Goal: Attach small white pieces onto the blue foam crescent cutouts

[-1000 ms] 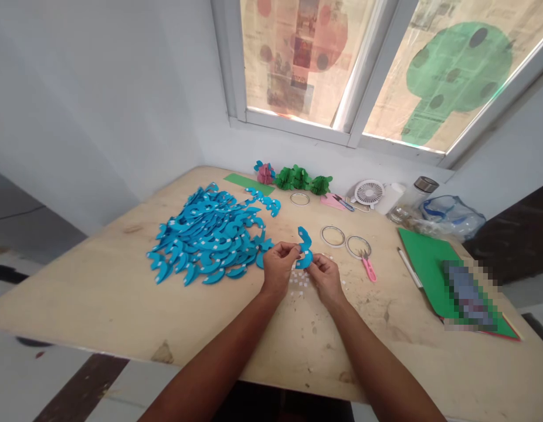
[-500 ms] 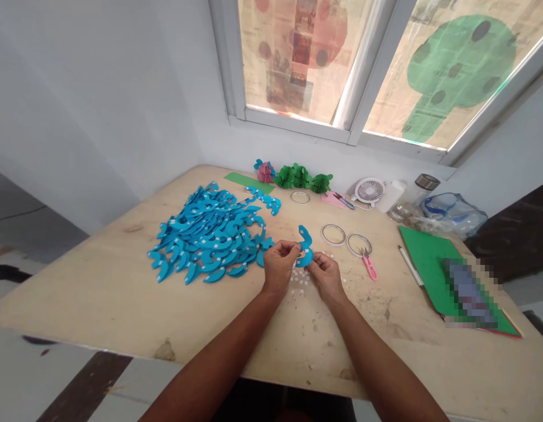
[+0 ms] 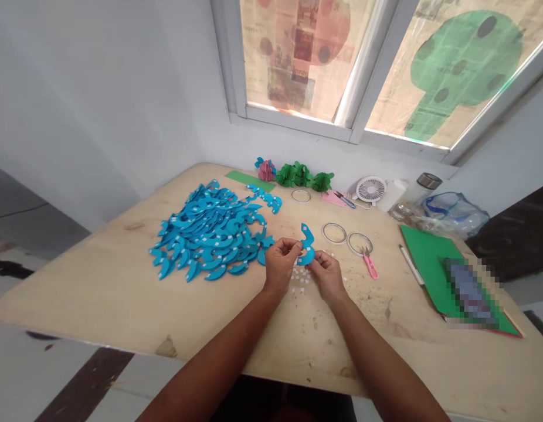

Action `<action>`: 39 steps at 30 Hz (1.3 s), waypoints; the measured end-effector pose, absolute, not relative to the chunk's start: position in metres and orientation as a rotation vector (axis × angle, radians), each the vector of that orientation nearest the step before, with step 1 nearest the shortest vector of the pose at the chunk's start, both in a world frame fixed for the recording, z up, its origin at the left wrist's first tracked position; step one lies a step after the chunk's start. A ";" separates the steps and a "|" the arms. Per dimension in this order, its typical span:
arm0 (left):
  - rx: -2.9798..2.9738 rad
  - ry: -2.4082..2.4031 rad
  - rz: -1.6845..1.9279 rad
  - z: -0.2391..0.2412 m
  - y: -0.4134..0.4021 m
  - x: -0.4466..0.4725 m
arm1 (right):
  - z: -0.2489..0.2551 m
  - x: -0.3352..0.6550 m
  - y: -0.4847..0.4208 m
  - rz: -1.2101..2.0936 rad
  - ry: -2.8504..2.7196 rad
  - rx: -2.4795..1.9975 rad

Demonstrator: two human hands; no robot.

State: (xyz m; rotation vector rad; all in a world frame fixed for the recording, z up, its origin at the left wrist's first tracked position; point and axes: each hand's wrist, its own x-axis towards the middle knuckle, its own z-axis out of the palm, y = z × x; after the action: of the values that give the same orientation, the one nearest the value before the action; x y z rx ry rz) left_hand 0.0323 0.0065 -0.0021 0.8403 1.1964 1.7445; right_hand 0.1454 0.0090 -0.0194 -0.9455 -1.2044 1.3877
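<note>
My left hand (image 3: 278,264) and my right hand (image 3: 328,274) meet over the middle of the wooden table (image 3: 122,293), both pinching one curved blue paper piece (image 3: 306,244) that stands up between the fingertips. Small white adhesive squares (image 3: 299,279) lie scattered on the wood just under the hands. A large heap of similar blue paper pieces (image 3: 210,234), many with white squares on them, lies to the left of my left hand.
Two tape rings (image 3: 333,232) and pink snips (image 3: 369,265) lie to the right of the hands. Green paper sheets (image 3: 425,258), a white pen (image 3: 411,265), a small fan (image 3: 370,190), a jar (image 3: 418,190), a plastic bag (image 3: 454,214) and green and pink paper ornaments (image 3: 300,176) sit along the back and right.
The hands keep pinching the blue piece with only slight finger movement. The camera has drifted a little, shifting the scene slightly.
</note>
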 end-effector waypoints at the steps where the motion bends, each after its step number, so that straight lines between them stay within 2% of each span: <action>1: 0.838 1.175 1.745 -0.001 0.006 0.033 | -0.020 0.145 0.009 1.406 -1.175 -0.942; 20: 1.141 1.008 1.503 0.014 0.003 0.013 | -0.013 0.149 0.009 1.691 -0.969 -0.770; 39: 1.227 1.085 1.461 0.019 0.002 0.006 | -0.015 0.151 0.013 1.708 -0.868 -0.795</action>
State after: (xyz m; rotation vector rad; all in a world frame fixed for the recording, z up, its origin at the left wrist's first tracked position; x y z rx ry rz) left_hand 0.0063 0.0020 0.0186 1.2273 1.0846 1.4612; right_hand 0.1511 0.0125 -0.0148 -0.7948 -0.8680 1.7080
